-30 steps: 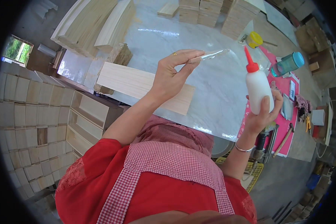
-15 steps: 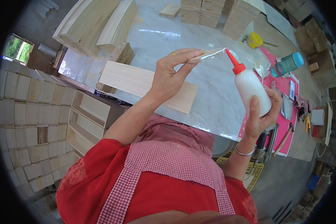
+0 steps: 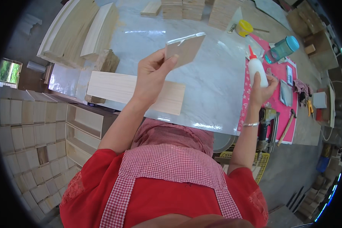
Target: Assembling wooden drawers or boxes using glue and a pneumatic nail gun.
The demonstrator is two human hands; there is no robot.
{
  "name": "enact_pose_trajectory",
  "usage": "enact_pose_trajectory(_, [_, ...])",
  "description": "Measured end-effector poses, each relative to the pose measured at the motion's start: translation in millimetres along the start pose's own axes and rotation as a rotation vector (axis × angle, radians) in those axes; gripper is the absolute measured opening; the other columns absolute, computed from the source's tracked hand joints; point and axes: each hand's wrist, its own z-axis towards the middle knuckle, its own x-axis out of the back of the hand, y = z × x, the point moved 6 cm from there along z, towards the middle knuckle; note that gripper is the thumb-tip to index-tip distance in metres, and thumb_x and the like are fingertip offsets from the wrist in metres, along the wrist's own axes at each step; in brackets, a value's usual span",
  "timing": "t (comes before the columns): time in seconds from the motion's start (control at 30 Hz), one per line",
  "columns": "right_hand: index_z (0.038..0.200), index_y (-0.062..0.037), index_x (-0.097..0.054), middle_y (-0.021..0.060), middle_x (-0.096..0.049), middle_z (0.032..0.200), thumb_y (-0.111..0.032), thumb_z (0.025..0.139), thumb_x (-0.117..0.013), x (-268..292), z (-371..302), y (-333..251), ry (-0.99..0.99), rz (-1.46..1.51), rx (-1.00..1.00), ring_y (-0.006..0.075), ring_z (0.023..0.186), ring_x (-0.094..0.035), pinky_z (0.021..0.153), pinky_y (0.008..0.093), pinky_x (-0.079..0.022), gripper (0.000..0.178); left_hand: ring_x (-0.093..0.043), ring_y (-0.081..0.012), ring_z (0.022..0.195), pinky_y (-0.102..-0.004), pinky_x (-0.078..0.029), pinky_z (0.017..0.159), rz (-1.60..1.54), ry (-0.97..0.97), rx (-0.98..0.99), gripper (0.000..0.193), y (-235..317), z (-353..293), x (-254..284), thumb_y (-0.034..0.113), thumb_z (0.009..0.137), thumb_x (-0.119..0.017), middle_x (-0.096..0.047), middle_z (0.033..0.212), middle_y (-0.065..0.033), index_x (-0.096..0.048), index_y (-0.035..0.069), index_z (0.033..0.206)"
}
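Observation:
A small flat wooden board (image 3: 188, 48) is pinched between the thumb and fingers of my left hand (image 3: 152, 78), held up above the table. White glue coats its upper edge, and a short streak runs down its face. My right hand (image 3: 263, 86) is wrapped round a white glue bottle (image 3: 256, 70) with a red pointed nozzle, upright over the pink cloth. Below my left hand lies a long pale wooden board (image 3: 114, 86), its left end near a rough wood block (image 3: 107, 61).
Stacked long boards (image 3: 70, 32) stand at the back left, with wooden blocks (image 3: 192, 9) behind. On the right are a yellow tub (image 3: 244, 28), a teal bottle (image 3: 283, 49), a pink cloth (image 3: 288, 131), a nail gun (image 3: 268, 117) and a hammer (image 3: 287, 127). Wooden boxes (image 3: 85, 121) are stacked at left.
The glue bottle has moved away from the small board, down and to the right over the pink cloth. My left hand has raised the small board and turned its face toward me.

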Motion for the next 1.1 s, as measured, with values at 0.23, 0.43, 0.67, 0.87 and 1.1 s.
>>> enact_pose_trajectory(0.23, [0.105,0.0001,-0.054,0.0093,-0.055,0.104,-0.018,0.086,-0.072,-12.3,22.2,86.2,-0.122,-0.469,-0.035,0.0201,0.093,-0.054,0.086,0.033,-0.046,0.032,-0.053,-0.0047,0.088,-0.0236,-0.044,0.08,-0.164,-0.047,0.136,0.025,-11.4,1.5,-20.9,0.009,0.096,-0.06,-0.064,0.098,0.0018,-0.065,-0.001,0.118])
enact_pose_trajectory(0.43, [0.137,0.0003,-0.047,0.0094,-0.051,0.103,-0.018,0.095,-0.058,-69.5,-39.3,-84.2,-0.376,0.123,0.08,0.0209,0.095,-0.051,0.086,0.0336,-0.043,0.047,-0.053,-0.005,0.086,-0.0228,-0.046,0.078,-0.037,-0.044,-0.017,0.028,-4.6,-1.5,-37.7,0.003,0.094,-0.058,-0.065,0.099,-0.0003,-0.063,-0.001,0.122])
enact_pose_trajectory(0.67, [0.148,0.0041,-0.03,0.0078,-0.041,0.102,-0.036,0.1,-0.047,-84.2,-99.1,-177.2,-0.542,0.513,0.062,0.017,0.09,-0.041,0.082,0.0284,-0.039,0.064,-0.064,-0.0156,0.096,-0.0276,-0.052,0.081,0.169,-0.039,-0.315,0.034,10.5,-8.6,-52.4,-0.003,0.091,-0.057,-0.068,0.111,-0.0113,-0.061,0.001,0.125])
enact_pose_trajectory(0.87, [0.145,0.0042,-0.036,0.0059,-0.044,0.106,-0.036,0.102,-0.038,-72.8,-109.7,-195.6,-0.586,0.426,0.151,0.0153,0.094,-0.042,0.083,0.0304,-0.04,0.059,-0.067,-0.0235,0.101,-0.0312,-0.054,0.083,0.38,0.018,-0.483,0.036,22.1,-13.8,-48.6,-0.005,0.09,-0.056,-0.066,0.119,-0.016,-0.062,0.002,0.125])
enact_pose_trajectory(1.1, [0.145,0.0044,-0.036,0.011,-0.044,0.113,-0.037,0.1,-0.046,-66.0,-108.5,-186.1,-0.582,0.507,0.149,0.018,0.093,-0.044,0.082,0.0288,-0.041,0.062,-0.068,-0.0218,0.096,-0.0296,-0.054,0.079,0.293,0.002,-0.395,0.036,18.8,-17.8,-44.3,-0.003,0.091,-0.057,-0.067,0.115,-0.0162,-0.061,0.001,0.126])
